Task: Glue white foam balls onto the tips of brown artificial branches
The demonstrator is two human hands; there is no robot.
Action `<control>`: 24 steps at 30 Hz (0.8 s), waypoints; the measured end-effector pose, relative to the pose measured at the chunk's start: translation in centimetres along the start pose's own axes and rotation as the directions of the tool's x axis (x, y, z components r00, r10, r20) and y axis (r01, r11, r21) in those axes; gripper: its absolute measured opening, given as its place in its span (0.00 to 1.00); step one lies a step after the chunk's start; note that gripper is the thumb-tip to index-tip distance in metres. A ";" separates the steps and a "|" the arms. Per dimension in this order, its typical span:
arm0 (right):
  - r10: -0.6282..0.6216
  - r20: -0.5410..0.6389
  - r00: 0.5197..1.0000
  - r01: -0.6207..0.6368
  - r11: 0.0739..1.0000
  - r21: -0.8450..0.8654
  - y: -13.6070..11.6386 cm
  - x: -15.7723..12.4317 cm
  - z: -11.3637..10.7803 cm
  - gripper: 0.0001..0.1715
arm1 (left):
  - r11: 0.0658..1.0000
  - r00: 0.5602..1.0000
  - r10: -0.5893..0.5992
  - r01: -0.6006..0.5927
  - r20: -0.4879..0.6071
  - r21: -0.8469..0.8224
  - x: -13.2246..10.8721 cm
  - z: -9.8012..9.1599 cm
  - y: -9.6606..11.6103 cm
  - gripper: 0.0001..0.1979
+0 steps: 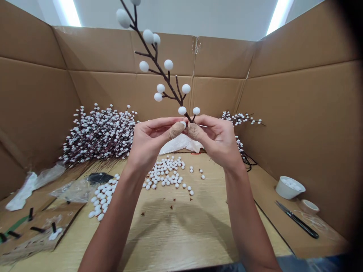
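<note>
A dark brown artificial berry branch [169, 84] with white round berries on its twigs rises from between my hands and tilts up to the left. My right hand [217, 138] pinches the branch near its lower end; a tan wrap covers the thumb tip. Between thumb and fingers my left hand [157, 138] holds a white berry [183, 124] right against the stem, its thumb wrapped too. Whether that berry is seated on a twig cannot be made out. Some twigs higher up are bare. Below, loose white berries [167, 173] are scattered on the table [181, 234].
Cardboard walls [297, 113] enclose the table. Bundled berry branches [99, 136] lie at the back left, more branches [241, 119] at the back right. On the right are a white cup [289, 187], a tape roll [309, 206] and a knife [297, 220]. Plastic bags [75, 189] lie left.
</note>
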State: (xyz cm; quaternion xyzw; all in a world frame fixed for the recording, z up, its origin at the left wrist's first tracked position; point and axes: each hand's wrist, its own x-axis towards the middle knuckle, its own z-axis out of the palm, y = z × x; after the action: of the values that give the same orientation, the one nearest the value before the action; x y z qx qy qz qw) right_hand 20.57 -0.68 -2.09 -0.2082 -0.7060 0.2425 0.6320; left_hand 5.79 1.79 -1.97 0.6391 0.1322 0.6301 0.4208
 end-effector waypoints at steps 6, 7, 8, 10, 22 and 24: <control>0.070 -0.035 0.997 -0.063 0.983 0.174 0.3 0.2 -0.4 0.07 | 0.995 0.994 -0.072 0.066 0.084 0.080 0.4 -2.3 1.2 0.08; 0.085 -0.042 0.996 -0.075 0.976 0.202 0.4 0.2 -0.5 0.07 | 0.984 0.984 -0.116 0.096 0.136 0.149 0.4 -2.6 1.3 0.07; 0.099 -0.043 0.994 -0.086 0.970 0.229 0.6 0.3 -0.6 0.07 | 0.966 0.965 -0.175 0.129 0.195 0.225 0.4 -2.8 1.3 0.06; 0.120 -0.034 0.992 -0.106 0.954 0.279 0.8 0.4 -0.6 0.07 | 0.926 0.904 -0.290 0.182 0.314 0.331 0.3 -2.7 1.1 0.09; 0.244 0.126 0.962 -0.274 0.883 0.382 0.7 0.6 -2.1 0.10 | 0.940 0.896 -0.281 0.184 0.345 0.287 -0.6 0.4 -0.1 0.13; 0.243 0.053 0.969 -0.245 0.900 0.360 0.5 0.5 -3.1 0.12 | 0.934 0.901 -0.293 0.199 0.319 0.296 -0.7 0.4 -0.5 0.13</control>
State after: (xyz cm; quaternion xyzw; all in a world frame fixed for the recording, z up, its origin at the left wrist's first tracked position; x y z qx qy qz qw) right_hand 23.59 0.28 -1.73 -0.1734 -0.6194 0.4471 0.6216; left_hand 6.22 1.50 -2.74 0.7700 0.2139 0.4220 0.4281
